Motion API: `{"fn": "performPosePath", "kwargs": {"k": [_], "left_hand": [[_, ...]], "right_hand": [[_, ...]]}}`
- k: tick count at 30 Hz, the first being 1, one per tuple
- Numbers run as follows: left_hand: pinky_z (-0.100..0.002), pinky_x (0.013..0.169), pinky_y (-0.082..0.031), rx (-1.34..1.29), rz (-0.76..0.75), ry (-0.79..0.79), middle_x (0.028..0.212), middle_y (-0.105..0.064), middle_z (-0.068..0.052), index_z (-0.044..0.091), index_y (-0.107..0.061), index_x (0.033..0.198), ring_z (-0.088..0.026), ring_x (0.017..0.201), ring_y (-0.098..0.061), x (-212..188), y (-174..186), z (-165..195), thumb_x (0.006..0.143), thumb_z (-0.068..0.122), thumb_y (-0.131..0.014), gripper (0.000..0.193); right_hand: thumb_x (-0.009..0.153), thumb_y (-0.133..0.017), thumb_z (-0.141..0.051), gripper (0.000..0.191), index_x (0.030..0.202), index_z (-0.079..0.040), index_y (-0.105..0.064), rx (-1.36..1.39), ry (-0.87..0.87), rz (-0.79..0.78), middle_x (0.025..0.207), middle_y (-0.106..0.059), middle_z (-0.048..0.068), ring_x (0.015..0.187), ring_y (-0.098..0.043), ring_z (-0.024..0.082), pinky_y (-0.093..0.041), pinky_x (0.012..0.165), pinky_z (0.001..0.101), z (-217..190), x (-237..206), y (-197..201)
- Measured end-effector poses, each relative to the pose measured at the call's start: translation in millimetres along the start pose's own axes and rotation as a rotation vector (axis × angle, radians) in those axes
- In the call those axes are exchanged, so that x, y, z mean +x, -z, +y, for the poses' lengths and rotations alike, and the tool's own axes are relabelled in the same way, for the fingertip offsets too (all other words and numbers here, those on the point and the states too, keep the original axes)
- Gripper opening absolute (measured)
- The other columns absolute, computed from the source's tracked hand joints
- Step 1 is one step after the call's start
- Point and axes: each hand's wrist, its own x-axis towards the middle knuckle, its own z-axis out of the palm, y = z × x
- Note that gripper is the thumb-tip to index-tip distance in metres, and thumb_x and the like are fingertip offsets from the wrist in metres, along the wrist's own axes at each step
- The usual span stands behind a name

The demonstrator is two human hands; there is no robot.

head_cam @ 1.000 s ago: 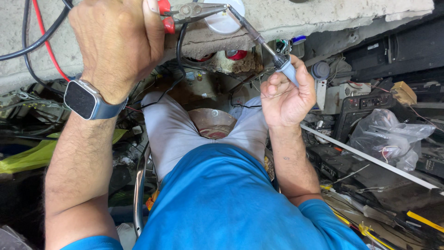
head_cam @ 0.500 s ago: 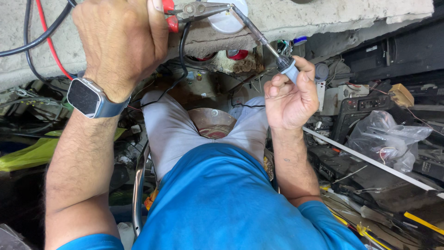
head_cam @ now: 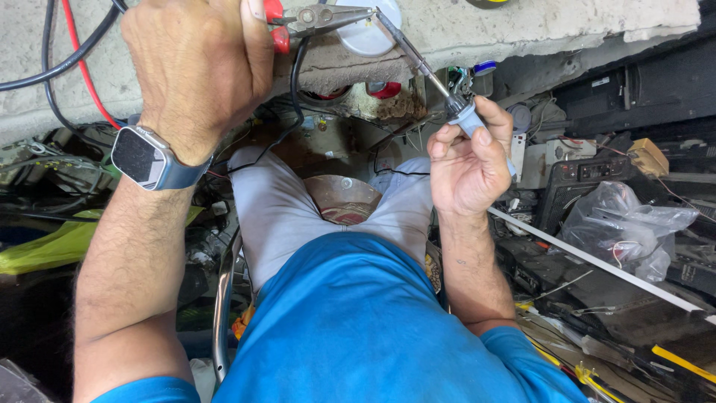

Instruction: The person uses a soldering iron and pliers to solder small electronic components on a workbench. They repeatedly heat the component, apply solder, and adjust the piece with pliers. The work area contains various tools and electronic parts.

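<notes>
My left hand (head_cam: pixel 198 71), with a smartwatch (head_cam: pixel 149 160) on the wrist, grips red-handled pliers (head_cam: pixel 313 19) at the top of the view. The plier jaws point right, over a pale stone ledge (head_cam: pixel 522 30). My right hand (head_cam: pixel 470 160) holds the light blue handle of a soldering iron (head_cam: pixel 429 71). The iron's metal shaft slants up and left, and its tip meets the plier jaws near a round white object (head_cam: pixel 365 33). What the jaws pinch is too small to tell.
Red and black cables (head_cam: pixel 63 63) run across the ledge at upper left. Below me are my grey trousers and blue shirt (head_cam: pixel 358 321), a round metal bowl (head_cam: pixel 343 198) between my knees, a clear plastic bag (head_cam: pixel 634 224), a white rod (head_cam: pixel 597 261) and cluttered electronic parts.
Both hands have held their tools throughout. The right hand and soldering iron drifted slightly; the tip stays at the plier jaws.
</notes>
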Motion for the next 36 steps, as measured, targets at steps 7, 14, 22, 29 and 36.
{"fn": "performPosePath", "kwargs": {"k": [7, 14, 22, 29, 36], "left_hand": [[-0.044, 0.061, -0.039, -0.007, -0.019, 0.013, 0.078, -0.058, -0.013, 0.007, -0.065, 0.093, -0.034, 0.071, -0.055, 0.7, -0.9, -0.6, 0.106, 0.013, -0.052, 0.019], [-0.043, 0.060, -0.040, -0.030, -0.013, 0.027, 0.076, -0.058, -0.013, 0.006, -0.067, 0.096, -0.033, 0.069, -0.055, 2.7, 1.0, 0.1, 0.107, 0.014, -0.053, 0.019], [-0.041, 0.057, -0.038, 0.035, 0.006, 0.009, 0.073, -0.057, -0.012, 0.008, -0.065, 0.089, -0.031, 0.065, -0.054, 3.7, 2.9, 0.8, 0.104, 0.015, -0.055, 0.020], [-0.042, 0.057, -0.039, 0.009, -0.016, 0.025, 0.072, -0.057, -0.012, 0.008, -0.065, 0.089, -0.032, 0.064, -0.054, 3.9, 2.5, 1.4, 0.106, 0.015, -0.055, 0.021], [-0.041, 0.056, -0.038, 0.024, -0.009, 0.021, 0.071, -0.056, -0.011, 0.009, -0.065, 0.089, -0.031, 0.063, -0.053, 4.3, 2.8, 2.1, 0.105, 0.016, -0.054, 0.021]], "right_hand": [[0.103, -0.064, -0.014, 0.034, 0.135, -0.005, -0.059, 0.024, -0.013, 0.024, 0.105, -0.074, 0.014, 0.086, -0.071, 0.023, -0.054, 0.071, 0.0357, -0.2, 1.7, 0.2], [0.105, -0.063, -0.014, 0.030, 0.133, -0.004, -0.058, 0.034, -0.026, 0.014, 0.103, -0.074, 0.015, 0.085, -0.071, 0.023, -0.055, 0.071, 0.0356, 1.6, 5.1, 0.3], [0.104, -0.064, -0.013, 0.030, 0.131, -0.003, -0.059, -0.012, 0.003, -0.002, 0.104, -0.073, 0.016, 0.084, -0.070, 0.024, -0.054, 0.070, 0.0359, 0.6, 2.7, -0.6], [0.102, -0.067, -0.013, 0.032, 0.130, 0.000, -0.060, -0.091, 0.049, -0.022, 0.097, -0.073, 0.020, 0.076, -0.068, 0.027, -0.054, 0.067, 0.0375, -4.1, 2.2, -3.0], [0.101, -0.067, -0.013, 0.034, 0.132, 0.000, -0.060, -0.098, 0.051, -0.018, 0.094, -0.072, 0.021, 0.074, -0.068, 0.028, -0.054, 0.066, 0.0374, -5.1, 1.8, -4.7]]}}
